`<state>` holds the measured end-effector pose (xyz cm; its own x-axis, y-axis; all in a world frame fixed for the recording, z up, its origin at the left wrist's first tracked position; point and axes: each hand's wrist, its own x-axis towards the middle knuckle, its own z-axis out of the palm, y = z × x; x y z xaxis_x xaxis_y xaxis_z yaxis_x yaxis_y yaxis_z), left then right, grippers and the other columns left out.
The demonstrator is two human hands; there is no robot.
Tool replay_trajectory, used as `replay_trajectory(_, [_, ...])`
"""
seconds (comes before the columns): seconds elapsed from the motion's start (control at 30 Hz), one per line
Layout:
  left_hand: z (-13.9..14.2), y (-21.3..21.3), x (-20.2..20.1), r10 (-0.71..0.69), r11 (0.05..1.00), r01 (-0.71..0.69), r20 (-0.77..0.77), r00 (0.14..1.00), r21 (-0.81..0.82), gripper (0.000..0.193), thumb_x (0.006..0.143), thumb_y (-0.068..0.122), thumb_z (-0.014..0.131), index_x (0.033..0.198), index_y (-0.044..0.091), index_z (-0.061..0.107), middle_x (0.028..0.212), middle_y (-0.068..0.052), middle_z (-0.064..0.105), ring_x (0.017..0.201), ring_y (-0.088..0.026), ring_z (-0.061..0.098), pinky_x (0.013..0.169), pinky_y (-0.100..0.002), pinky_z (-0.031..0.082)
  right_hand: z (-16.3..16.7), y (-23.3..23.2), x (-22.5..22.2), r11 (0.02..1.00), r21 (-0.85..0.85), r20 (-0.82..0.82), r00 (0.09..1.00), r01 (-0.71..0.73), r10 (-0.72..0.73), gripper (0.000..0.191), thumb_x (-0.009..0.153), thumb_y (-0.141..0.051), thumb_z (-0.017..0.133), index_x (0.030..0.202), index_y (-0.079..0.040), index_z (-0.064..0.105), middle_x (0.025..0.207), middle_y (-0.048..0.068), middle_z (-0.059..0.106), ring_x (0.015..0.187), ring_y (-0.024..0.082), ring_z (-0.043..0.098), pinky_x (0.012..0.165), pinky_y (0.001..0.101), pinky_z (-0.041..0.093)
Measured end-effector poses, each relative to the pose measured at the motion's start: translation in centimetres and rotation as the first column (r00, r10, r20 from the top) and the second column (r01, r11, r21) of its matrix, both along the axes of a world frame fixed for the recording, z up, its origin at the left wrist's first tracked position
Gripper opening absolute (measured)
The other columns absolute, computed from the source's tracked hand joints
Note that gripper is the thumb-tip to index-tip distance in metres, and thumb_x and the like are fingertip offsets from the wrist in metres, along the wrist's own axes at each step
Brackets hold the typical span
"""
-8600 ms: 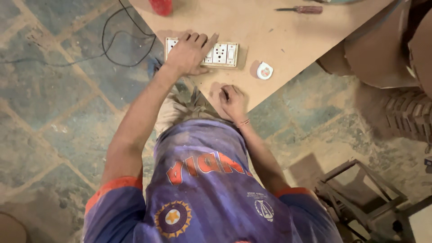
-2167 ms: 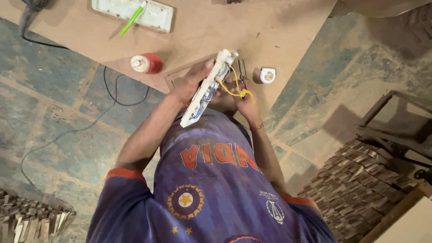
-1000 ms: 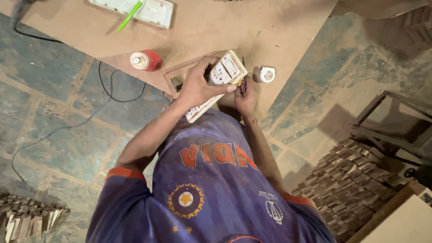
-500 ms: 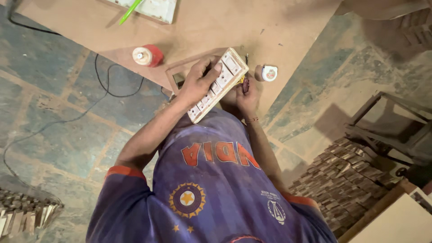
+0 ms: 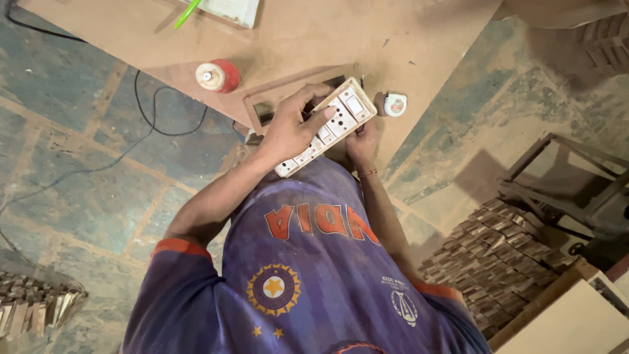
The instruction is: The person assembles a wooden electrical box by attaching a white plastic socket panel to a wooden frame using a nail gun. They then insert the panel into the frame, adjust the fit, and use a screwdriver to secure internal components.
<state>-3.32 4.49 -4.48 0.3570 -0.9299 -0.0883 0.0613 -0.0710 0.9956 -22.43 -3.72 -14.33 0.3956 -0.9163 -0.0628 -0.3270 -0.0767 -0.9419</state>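
My left hand (image 5: 293, 128) grips a white switch plate (image 5: 335, 122) from above, fingers spread across its face of switches and sockets. My right hand (image 5: 361, 140) holds the same plate from underneath at its far end, mostly hidden by it. The plate is tilted, face up, just above a wooden frame with a rectangular cutout (image 5: 270, 103) that lies at the edge of the brown board tabletop (image 5: 314, 36). No wires show from this side.
A red-and-white spool (image 5: 217, 75) and a small round white tape measure (image 5: 395, 104) lie on the board. A second switch plate (image 5: 230, 8) with a green tool (image 5: 187, 13) sits at the top. A black cable (image 5: 149, 108) trails over the floor. Stacked wood pieces (image 5: 501, 254) and a metal frame (image 5: 567, 182) stand at the right.
The plate, earlier held edge-on with yellow wires showing at its back, has been turned face up and lowered toward the wooden frame. Both hands keep hold of it.
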Motion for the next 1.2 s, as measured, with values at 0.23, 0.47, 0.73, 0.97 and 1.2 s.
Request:
replay_trajectory(0.23, [-0.4, 0.8, -0.2, -0.013, 0.998, 0.009, 0.062, 0.998, 0.059, 0.037, 0.099, 0.008, 0.066, 0.134, -0.003, 0.060, 0.131, -0.020, 0.069, 0.125, -0.027, 0.066, 0.108, -0.036, 0.049, -0.1, -0.1, 0.1, 0.993, -0.120, -0.086, 0.996, 0.007, -0.018, 0.019, 0.094, 0.002, 0.070, 0.112, 0.001, 0.066, 0.082, -0.003, 0.058, 0.070, 0.004, 0.046, 0.062, 0.0224, 0.041])
replay_trajectory(0.47, [-0.3, 1.2, 0.1, -0.082, 0.991, 0.073, 0.078, 0.994, 0.116, 0.039, 0.100, 0.005, 0.061, 0.138, -0.002, 0.059, 0.135, -0.020, 0.068, 0.128, -0.029, 0.065, 0.109, -0.037, 0.048, -0.2, -0.1, 0.0, 0.992, -0.129, -0.105, 0.994, -0.001, -0.012, 0.022, 0.091, 0.000, 0.070, 0.112, 0.000, 0.066, 0.078, -0.005, 0.057, 0.066, 0.004, 0.045, 0.057, 0.0231, 0.038])
replay_trajectory(0.73, [-0.4, 1.4, 0.2, -0.081, 0.988, 0.074, 0.052, 0.995, 0.136, 0.038, 0.100, 0.005, 0.061, 0.138, -0.002, 0.059, 0.134, -0.019, 0.069, 0.126, -0.027, 0.066, 0.107, -0.036, 0.049, -0.7, -0.1, 0.1, 0.991, -0.135, -0.089, 0.996, 0.001, -0.013, 0.018, 0.093, 0.001, 0.071, 0.110, -0.001, 0.067, 0.077, -0.006, 0.053, 0.066, 0.004, 0.042, 0.058, 0.0236, 0.036])
replay_trajectory(0.97, [-0.1, 1.1, 0.4, -0.072, 0.993, 0.067, 0.050, 0.996, 0.102, 0.037, 0.100, 0.006, 0.063, 0.136, -0.002, 0.059, 0.127, -0.018, 0.071, 0.120, -0.024, 0.068, 0.104, -0.034, 0.051, -0.6, 0.1, 0.2, 0.997, -0.063, -0.066, 0.997, 0.037, -0.041, 0.026, 0.092, 0.001, 0.070, 0.118, 0.001, 0.066, 0.083, -0.003, 0.059, 0.070, 0.004, 0.046, 0.061, 0.0226, 0.039])
replay_trajectory(1.2, [0.7, 1.2, 0.7, -0.036, 0.999, 0.036, -0.038, 0.999, 0.007, 0.031, 0.103, 0.021, 0.071, 0.122, -0.003, 0.064, 0.105, -0.009, 0.073, 0.098, -0.011, 0.067, 0.086, -0.027, 0.054, -0.1, 0.2, 0.1, 0.993, -0.111, -0.017, 0.999, -0.050, 0.048, 0.042, 0.092, -0.008, 0.076, 0.130, 0.003, 0.060, 0.115, 0.013, 0.073, 0.105, 0.019, 0.071, 0.091, 0.0331, 0.057])
